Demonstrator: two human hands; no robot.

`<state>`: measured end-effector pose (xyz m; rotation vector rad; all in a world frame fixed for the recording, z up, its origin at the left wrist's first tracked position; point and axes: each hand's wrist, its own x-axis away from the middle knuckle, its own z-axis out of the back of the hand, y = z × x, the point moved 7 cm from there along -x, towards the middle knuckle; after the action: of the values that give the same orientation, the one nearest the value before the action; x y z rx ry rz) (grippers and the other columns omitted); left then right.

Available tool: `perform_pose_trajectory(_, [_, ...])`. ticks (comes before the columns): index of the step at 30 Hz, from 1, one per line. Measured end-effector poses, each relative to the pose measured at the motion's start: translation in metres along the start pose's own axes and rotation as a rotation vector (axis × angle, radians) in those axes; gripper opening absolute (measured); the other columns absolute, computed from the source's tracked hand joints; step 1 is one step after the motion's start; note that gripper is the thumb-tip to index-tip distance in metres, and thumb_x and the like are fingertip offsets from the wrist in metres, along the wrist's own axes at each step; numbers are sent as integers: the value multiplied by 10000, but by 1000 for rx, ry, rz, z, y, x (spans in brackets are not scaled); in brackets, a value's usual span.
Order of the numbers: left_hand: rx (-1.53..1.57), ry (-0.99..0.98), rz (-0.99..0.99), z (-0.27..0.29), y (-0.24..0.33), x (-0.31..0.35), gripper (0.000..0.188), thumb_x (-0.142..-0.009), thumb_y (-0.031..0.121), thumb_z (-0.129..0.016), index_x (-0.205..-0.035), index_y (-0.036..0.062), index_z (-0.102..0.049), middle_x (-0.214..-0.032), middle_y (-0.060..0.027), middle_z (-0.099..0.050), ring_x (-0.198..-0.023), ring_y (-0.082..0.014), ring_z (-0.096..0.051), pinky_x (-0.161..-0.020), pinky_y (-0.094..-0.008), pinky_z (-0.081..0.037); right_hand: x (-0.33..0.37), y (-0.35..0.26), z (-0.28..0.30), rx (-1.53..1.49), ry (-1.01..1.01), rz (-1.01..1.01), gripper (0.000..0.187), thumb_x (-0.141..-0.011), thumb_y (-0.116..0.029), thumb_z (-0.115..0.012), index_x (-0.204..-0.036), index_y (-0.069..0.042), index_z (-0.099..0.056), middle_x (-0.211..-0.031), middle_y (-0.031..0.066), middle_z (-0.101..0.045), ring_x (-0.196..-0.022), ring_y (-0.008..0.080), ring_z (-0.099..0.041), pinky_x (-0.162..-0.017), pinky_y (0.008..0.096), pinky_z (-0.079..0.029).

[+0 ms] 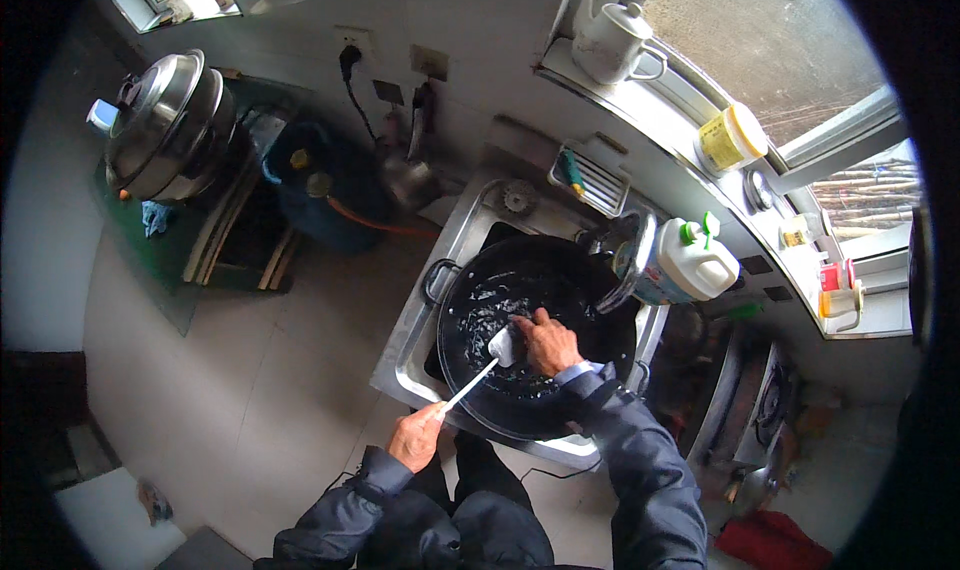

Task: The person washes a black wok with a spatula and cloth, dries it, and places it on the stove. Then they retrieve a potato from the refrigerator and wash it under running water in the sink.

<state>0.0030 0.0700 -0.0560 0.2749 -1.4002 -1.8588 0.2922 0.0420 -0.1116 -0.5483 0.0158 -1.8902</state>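
My left hand [415, 438] is closed around the end of a long white handle, part of a white spatula [470, 386] with a broad pale head. The spatula slants up and right over a large black wok [600, 410], its head low inside. Against that head, my right hand [551, 344] has its fingers bent, gripping its edge; part of the fingertips is hidden. Shiny water [490, 315] lies in the wok's bottom. The wok sits across a steel sink [408, 355], under a curved faucet [632, 270].
Beyond the faucet stands a white jug [690, 268] with a green cap. A slatted rack [592, 182] lies behind the sink. A teapot [618, 45] and jars line the windowsill. At left are a blue gas cylinder [330, 195] and stacked steel pots [165, 120]; a stove [765, 400] is at right.
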Motion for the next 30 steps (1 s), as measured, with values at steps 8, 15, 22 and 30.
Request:
perform_pose_trajectory(8, [80, 33, -3, 28, 22, 7, 265, -1052, 145, -564, -1204, -22, -702, -1041, -181, -767, -920, -232, -745, -814, -334, -564, 48, 48, 40, -86, 68, -85, 501, -883, -140, -671, -1377, -210, -620, -1154, 165, -609, -971, 394, -704, -747, 506, -571])
perform_pose_trajectory(15, [-73, 105, -114, 54, 66, -6, 222, -1012, 112, -634, -1171, -24, -709, -907, -193, -751, -752, -262, -742, -677, -365, -562, 60, 51, 50, -122, 25, -56, 489, -862, -171, -708, -1348, -205, -667, -1095, 125, -673, -981, 390, -710, -790, 512, -569])
perform_pose_trajectory(22, [-99, 144, -228, 87, 114, -50, 224, -1016, 115, -640, -1135, -60, -712, -913, -193, -756, -733, -223, -731, -654, -328, -554, 85, 33, 57, -252, 84, -13, 502, -830, -172, -751, -1326, -191, -678, -1112, 123, -680, -938, 389, -715, -771, 500, -575])
perform_pose_trajectory(30, [263, 100, 47, 61, 109, -49, 307, -1079, 224, -555, -1129, -37, -708, -663, 47, -516, -505, -12, -402, -482, -217, -324, 110, 26, 42, -344, 73, 15, 514, -864, -174, -763, -1362, -157, -640, -1126, 122, -652, -982, 377, -693, -806, 479, -572])
